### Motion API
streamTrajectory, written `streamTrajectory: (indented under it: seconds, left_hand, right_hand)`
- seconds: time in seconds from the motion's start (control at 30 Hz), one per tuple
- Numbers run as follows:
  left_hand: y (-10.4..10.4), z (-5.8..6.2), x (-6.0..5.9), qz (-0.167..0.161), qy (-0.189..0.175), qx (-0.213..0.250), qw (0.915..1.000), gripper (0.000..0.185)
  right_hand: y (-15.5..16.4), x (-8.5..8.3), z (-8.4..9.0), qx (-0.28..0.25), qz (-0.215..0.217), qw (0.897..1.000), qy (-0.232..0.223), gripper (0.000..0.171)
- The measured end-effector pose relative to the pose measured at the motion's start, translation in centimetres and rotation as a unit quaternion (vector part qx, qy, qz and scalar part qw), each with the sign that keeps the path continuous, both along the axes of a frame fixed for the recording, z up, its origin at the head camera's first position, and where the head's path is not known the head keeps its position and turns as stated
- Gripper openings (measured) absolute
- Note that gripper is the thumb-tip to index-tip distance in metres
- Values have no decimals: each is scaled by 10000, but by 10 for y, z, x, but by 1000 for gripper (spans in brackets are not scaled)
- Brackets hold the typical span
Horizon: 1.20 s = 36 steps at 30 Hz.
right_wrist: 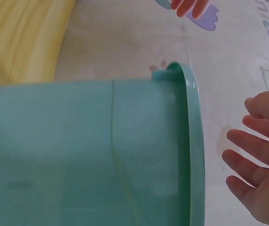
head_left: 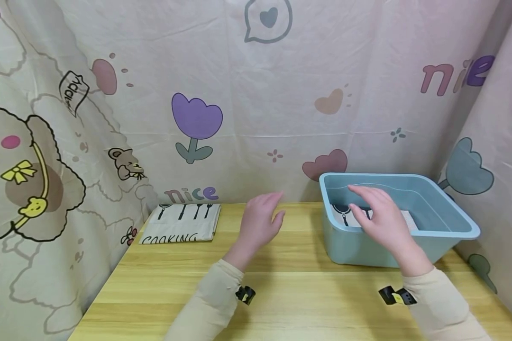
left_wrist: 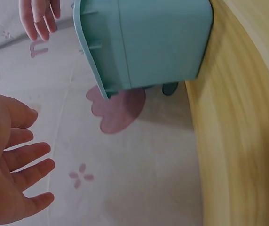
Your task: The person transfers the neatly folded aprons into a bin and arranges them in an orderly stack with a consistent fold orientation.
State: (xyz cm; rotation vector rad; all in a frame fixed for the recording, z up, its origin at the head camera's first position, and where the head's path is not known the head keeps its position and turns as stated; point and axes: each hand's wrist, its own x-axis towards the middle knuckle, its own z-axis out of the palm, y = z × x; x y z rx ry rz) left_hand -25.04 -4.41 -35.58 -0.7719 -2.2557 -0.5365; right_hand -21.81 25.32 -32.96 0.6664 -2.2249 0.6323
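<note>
Two folded cloths in shot: one printed with black utensils lying flat in the bottom of the blue tub point(head_left: 448, 222), partly hidden behind the right hand point(head_left: 377, 213); second folded cloth point(head_left: 182, 222), same print plus "COOKING" lettering, flat on the wooden table point(head_left: 307, 293) at far left, against the backdrop. Tub at right rear of the table, near the corner where the curtain walls meet, upright, rim level. Right hand above the tub's near-left rim, fingers straight and spread, palm down, gripping nothing; contact with the cloth inside not resolvable from the head view. Right wrist view: fingers point(right_wrist: 254, 160) splayed just outside the tub rim point(right_wrist: 193, 141), clear of the plastic. Left hand point(head_left: 260, 225) in the air over the table centre, just left of the tub, fingers loosely extended, empty, touching nothing; well apart from the cloth at left. Left wrist view: open palm and spread fingers point(left_wrist: 28, 157) against the backdrop, tub wall point(left_wrist: 158, 42) beyond. Cream sleeves on both forearms, small black clip with yellow tag at each wrist. Backdrop: printed curtain point(head_left: 256, 94) with purple tulip, hearts, bear, "nice" lettering, wrapped round three sides of the table.
</note>
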Motion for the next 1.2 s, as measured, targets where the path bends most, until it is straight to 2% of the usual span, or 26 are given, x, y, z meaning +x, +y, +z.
streamTrajectory:
  seconds: [0.27,0.47,0.8,1.2]
  left_hand:
    - [-32,-17,-1,308,-24,130,9994,45]
    - [-57,-32,-3,538,-74,48,9985,44]
    - [-93,-61,-5,934,-659,-71,9934,46]
    - [-132,-87,-12,1521,-1241,-84,9805,47]
  right_hand:
    - [-20,-2,-10,5,305,9992,271,47]
    - [-37,-4,-20,13,505,9978,418,49]
    - [-65,-3,-34,247,742,9965,284,50]
    - [-96,-5,-49,320,1069,9937,82,52]
